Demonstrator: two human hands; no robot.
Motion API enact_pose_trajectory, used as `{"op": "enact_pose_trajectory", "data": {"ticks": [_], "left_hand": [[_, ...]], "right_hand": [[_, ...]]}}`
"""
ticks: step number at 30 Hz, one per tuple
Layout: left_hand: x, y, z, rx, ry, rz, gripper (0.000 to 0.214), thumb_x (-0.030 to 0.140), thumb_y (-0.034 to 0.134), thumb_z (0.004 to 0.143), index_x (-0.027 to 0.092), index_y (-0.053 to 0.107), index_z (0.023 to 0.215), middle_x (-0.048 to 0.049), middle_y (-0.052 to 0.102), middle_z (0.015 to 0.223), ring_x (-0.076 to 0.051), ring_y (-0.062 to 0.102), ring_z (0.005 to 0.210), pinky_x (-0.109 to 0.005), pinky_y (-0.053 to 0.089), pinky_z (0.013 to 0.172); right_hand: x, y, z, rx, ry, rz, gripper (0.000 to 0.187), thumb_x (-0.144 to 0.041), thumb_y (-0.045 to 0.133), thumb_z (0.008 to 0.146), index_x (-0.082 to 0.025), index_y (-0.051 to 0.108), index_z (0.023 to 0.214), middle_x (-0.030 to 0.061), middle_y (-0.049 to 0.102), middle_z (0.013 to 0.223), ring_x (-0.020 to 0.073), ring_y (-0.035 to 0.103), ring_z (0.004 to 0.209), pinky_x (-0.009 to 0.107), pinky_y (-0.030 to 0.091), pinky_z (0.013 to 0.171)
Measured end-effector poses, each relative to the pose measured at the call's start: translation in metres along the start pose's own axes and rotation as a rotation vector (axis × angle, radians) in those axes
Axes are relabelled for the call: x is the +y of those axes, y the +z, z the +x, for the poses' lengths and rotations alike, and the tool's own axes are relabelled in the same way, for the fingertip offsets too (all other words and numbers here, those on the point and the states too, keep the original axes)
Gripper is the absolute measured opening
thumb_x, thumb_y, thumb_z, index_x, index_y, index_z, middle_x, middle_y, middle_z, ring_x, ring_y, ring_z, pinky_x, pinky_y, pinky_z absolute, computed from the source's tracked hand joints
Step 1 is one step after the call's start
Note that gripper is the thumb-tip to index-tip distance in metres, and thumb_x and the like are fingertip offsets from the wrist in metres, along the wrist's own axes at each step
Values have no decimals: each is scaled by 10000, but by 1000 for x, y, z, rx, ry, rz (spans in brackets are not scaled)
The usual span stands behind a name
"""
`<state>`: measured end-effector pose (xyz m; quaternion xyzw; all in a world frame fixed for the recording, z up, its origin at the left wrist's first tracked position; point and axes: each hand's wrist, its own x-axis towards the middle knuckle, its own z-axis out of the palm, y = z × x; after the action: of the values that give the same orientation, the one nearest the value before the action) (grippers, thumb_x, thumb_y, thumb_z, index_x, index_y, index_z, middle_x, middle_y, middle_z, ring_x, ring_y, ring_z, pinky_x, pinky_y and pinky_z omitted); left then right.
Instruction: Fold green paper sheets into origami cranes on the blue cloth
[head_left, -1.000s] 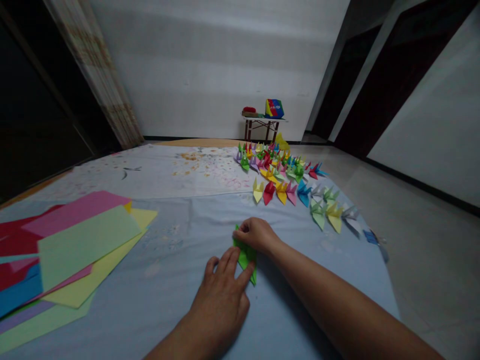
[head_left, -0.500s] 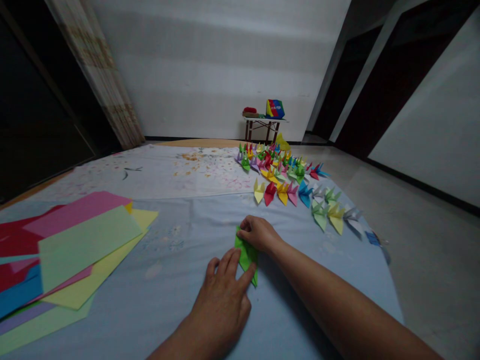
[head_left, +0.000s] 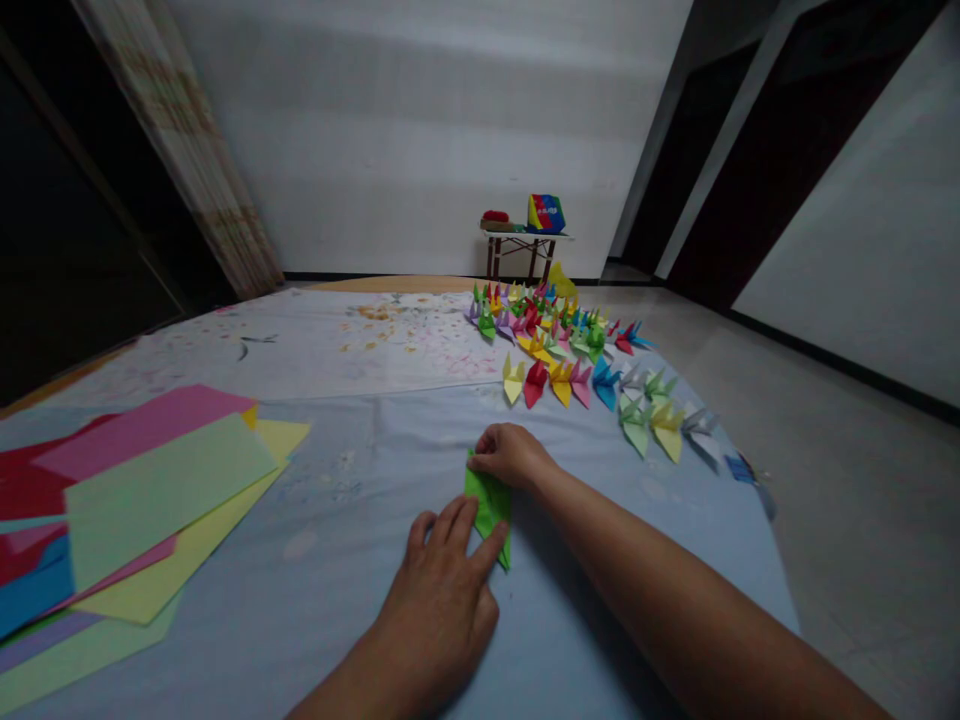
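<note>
A bright green folded paper [head_left: 489,503], narrow and pointed at its near end, lies on the blue tablecloth between my hands. My left hand [head_left: 444,575] rests flat with fingers spread, its fingertips and thumb pressing the paper's left edge and lower part. At the top corner my right hand [head_left: 514,457] pinches the paper between thumb and curled fingers. Part of the paper's upper right side is hidden behind the right hand.
Loose coloured paper sheets [head_left: 172,500] overlap on the left of the table. Several folded paper cranes [head_left: 560,383] stand in rows at the right and far right. Beyond the table, a small stand [head_left: 525,237] holds a colourful box [head_left: 546,214] by the wall.
The view has shifted slightly, so everything sits a little further left. Both hands keep their places on the green paper, with hardly any movement.
</note>
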<state>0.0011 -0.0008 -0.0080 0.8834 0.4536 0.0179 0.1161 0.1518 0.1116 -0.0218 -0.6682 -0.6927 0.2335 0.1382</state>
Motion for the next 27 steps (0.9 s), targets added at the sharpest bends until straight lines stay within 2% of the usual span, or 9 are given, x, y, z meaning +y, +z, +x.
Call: {"op": "enact_pose_trajectory", "data": {"ticks": [4,14,27], "left_hand": [[1,-1,0,-16,-4,22,593,147,420,723,283,390,1299,-117,352,1380,-281,254,1287,-521,162,1022],[-4,5,0,28,14,7,504,259,405,801,309,376,1302,-92,355,1377,-267,268,1277,-497,147,1029],[-1,2,2,34,-3,-14,478,284,413,801,312,410,1277,-95,338,1387,-268,271,1275,-488,150,1027]], "right_hand": [[1,0,2,-7,6,4,249,-412,634,624,-221,668,780,7,663,774,134,577,691,204,333,526],[0,-2,4,-13,48,20,251,-414,673,594,-226,684,760,11,669,755,144,598,699,199,346,520],[-3,-4,3,25,75,-20,228,-415,639,609,-242,698,745,18,677,748,156,595,685,220,357,530]]}}
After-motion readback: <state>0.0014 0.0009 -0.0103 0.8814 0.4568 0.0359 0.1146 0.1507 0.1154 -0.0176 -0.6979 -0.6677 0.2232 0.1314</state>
